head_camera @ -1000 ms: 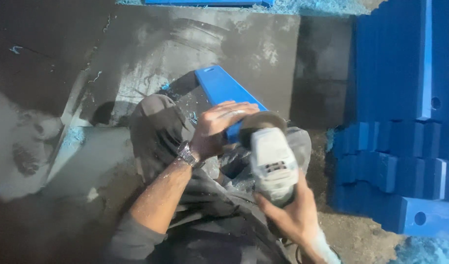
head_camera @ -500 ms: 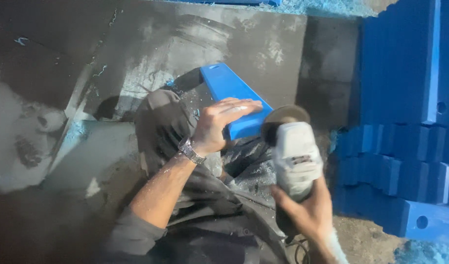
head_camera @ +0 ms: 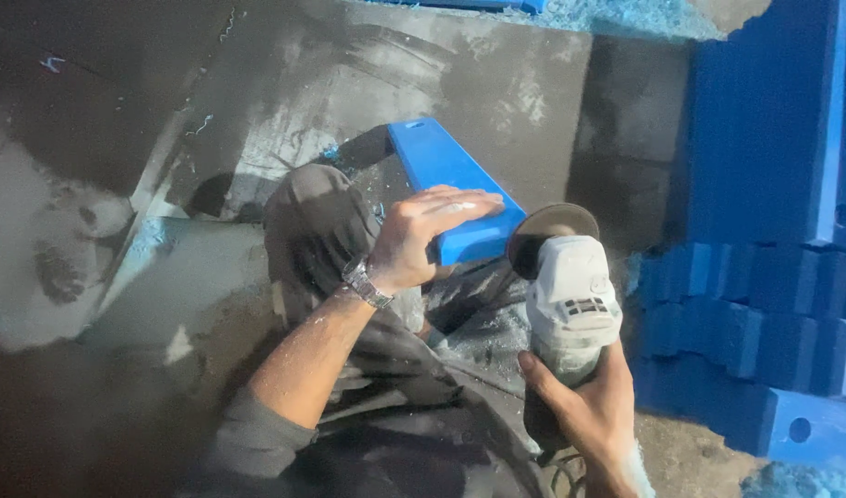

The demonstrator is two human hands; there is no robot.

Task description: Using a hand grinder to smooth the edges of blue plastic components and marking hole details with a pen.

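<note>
My left hand [head_camera: 421, 237], with a watch on its wrist, presses down on the near end of a long blue plastic block [head_camera: 446, 180] that rests on my raised knee [head_camera: 317, 217]. My right hand [head_camera: 584, 406] grips the body of a grey-white angle grinder [head_camera: 570, 300]. Its disc [head_camera: 550, 226] sits just to the right of the block's near end face, very close to it; contact is not clear.
Stacks of blue plastic blocks [head_camera: 764, 221] fill the right side, some with round holes. Blue shavings [head_camera: 626, 17] lie along the top edge. A dusty grey concrete floor [head_camera: 146, 277] spreads to the left and behind the block.
The grinder and my right hand have shifted right and down, off the top of the block to beside its end. My left hand has flattened along the block.
</note>
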